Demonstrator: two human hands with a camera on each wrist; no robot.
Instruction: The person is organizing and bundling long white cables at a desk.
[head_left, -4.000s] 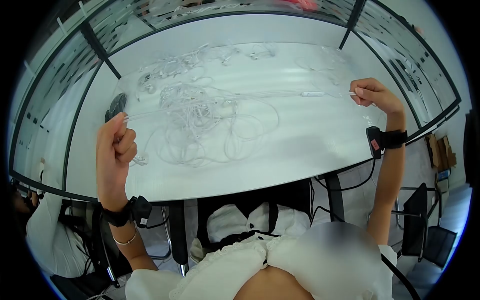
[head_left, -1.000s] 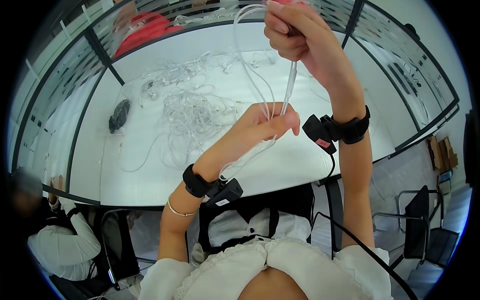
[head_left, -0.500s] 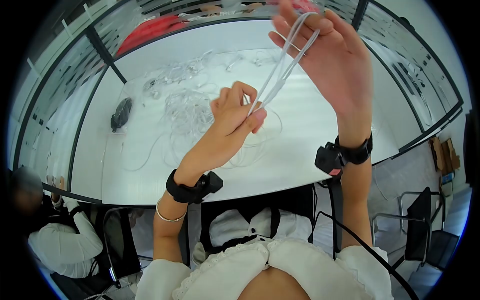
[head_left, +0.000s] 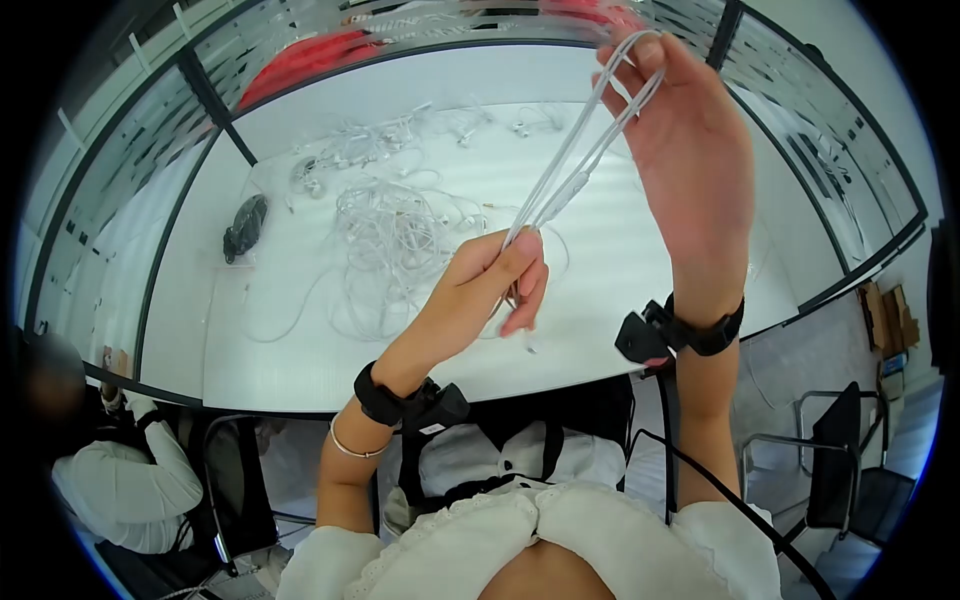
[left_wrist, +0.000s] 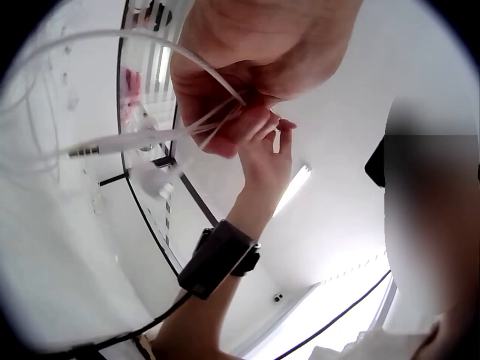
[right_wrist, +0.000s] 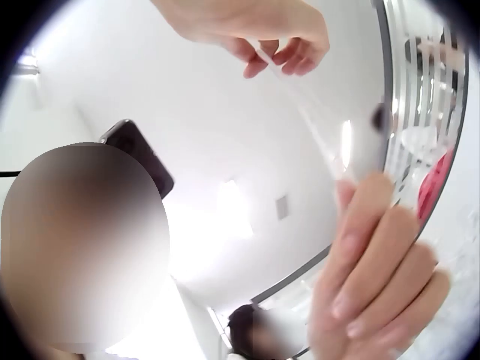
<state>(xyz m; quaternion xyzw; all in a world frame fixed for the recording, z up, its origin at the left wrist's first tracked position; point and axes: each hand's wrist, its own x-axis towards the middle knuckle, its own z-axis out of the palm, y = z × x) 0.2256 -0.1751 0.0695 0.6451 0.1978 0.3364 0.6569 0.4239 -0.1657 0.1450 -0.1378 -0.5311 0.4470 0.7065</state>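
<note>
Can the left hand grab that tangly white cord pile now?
Probably not: the left hand is busy pinching the looped earphone cable, though nothing seems to block its way to the tangled white cords.

The left hand (head_left: pixel 488 285) pinches below the raised right hand (head_left: pixel 692 140).

left wrist cam (head_left: pixel 444 404): white sticker (head_left: pixel 432 429) on it, wrist side of the left grip (head_left: pixel 475 290), print's too tiny to read
right wrist cam (head_left: pixel 636 338): reddish sticker (head_left: pixel 655 362), wrist side of the right grip (head_left: pixel 695 140), can't read that either
rest: nothing legible tbh
</note>
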